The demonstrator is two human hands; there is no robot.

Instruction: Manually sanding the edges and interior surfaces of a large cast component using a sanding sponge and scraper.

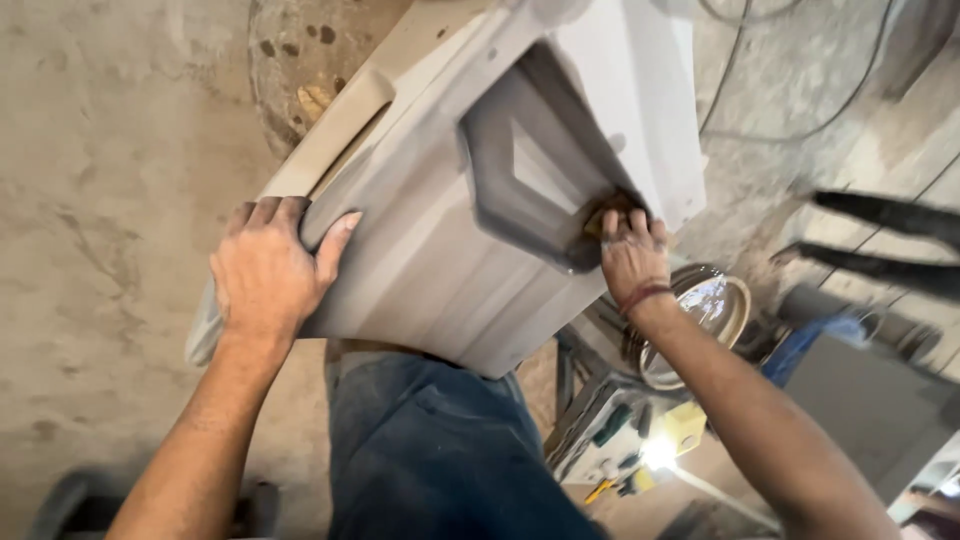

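Resting across the lap, a grey panel point(440, 230) is gripped at its near left edge by the left hand point(265, 275), fingers clamped. Sandpaper point(612, 212) is pressed into the dark recess point(530, 170) by the right hand point(632, 255), fingers together.

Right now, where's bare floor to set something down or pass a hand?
Free: the concrete floor left of the left hand and the grey panel, bare up to the frame edge. Crowded: below the right hand, where a round metal dish, a tool tray and cables fill the floor.
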